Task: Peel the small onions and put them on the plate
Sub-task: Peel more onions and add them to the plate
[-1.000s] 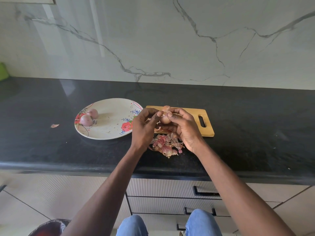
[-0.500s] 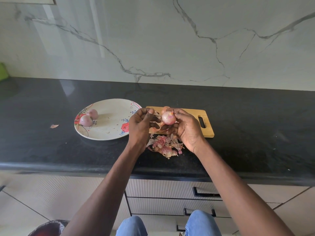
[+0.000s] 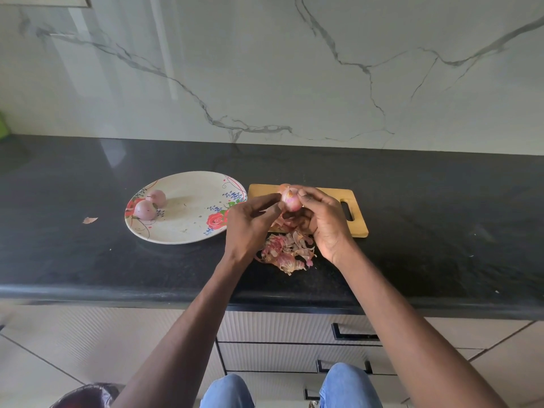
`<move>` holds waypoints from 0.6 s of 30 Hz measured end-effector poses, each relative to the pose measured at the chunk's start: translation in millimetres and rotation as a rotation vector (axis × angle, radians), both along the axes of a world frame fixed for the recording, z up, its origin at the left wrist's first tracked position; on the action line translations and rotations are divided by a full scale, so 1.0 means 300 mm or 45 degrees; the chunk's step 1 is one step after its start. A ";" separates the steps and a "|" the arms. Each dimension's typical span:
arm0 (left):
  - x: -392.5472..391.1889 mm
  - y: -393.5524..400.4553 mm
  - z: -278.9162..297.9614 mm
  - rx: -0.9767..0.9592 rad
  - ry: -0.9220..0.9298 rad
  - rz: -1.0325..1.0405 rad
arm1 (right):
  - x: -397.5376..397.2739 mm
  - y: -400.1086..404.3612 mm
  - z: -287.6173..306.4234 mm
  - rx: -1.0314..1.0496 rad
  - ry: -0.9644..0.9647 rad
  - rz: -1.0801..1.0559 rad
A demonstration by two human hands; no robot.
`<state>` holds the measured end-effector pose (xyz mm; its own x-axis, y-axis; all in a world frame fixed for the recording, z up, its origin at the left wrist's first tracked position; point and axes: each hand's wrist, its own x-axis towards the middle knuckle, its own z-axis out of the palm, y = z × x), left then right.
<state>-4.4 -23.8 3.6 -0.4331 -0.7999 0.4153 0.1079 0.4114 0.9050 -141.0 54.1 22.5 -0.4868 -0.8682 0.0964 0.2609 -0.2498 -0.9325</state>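
Observation:
My right hand (image 3: 323,222) grips a small pink onion (image 3: 290,201) above the wooden cutting board (image 3: 332,213). My left hand (image 3: 250,225) is at the onion's left side, its fingertips pinching at the loose skin there. Strips of skin hang under the onion between both hands. Two peeled onions (image 3: 150,204) lie on the left side of the floral plate (image 3: 191,228), which sits on the black counter to the left of the board.
A pile of reddish onion skins (image 3: 287,251) lies on the counter in front of the board, below my hands. One stray skin flake (image 3: 89,220) lies left of the plate. Drawers with black handles (image 3: 353,335) sit below the counter edge.
The onion has been turned in my right hand and shows more bare pink surface. My left hand drew away and came back to the onion's left side.

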 end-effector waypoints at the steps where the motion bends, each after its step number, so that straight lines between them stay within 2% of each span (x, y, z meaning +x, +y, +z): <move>1: 0.000 0.000 -0.003 -0.005 -0.007 -0.014 | -0.001 0.000 0.000 -0.003 0.009 -0.021; 13: 0.002 -0.006 -0.008 0.038 0.013 -0.043 | -0.012 -0.007 -0.016 0.000 0.111 -0.090; 18: 0.000 0.005 -0.005 -0.037 0.003 0.023 | -0.004 -0.008 -0.018 0.022 0.117 -0.101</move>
